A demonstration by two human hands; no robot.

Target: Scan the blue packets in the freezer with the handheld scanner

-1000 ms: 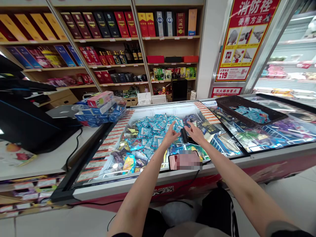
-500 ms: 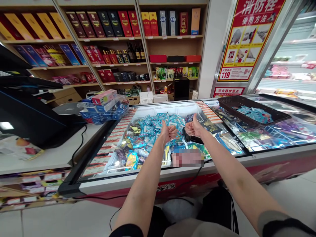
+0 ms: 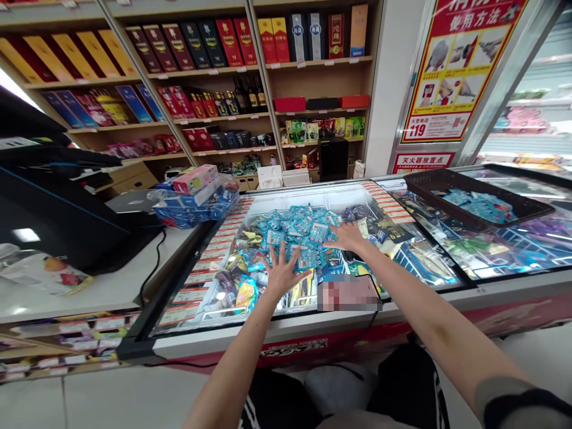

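Observation:
My left hand [image 3: 282, 271] is open, fingers spread, over the near edge of a pile of small light-blue packets [image 3: 295, 226] on the freezer's glass top. My right hand [image 3: 349, 237] reaches to the pile's right side, fingers stretched out to the left. Neither hand holds anything. Whether the fingertips touch the packets I cannot tell. In front of the right hand, by the near edge of the glass, lies a phone [image 3: 351, 295] with a blurred-out screen. A dark object under the right hand is mostly covered.
More blue packets lie in a brown tray [image 3: 420, 187] on the right part of the freezer [image 3: 187, 330]. To the left, plastic-wrapped boxes [image 3: 192, 205] sit near a black checkout machine [image 3: 58, 202]. Shelves [image 3: 214, 71] of boxes and bottles stand behind.
Both hands have gone from closed with thumbs up to open with fingers spread. They have come down toward the packets, the left hand moving nearer to me. The view has shifted slightly.

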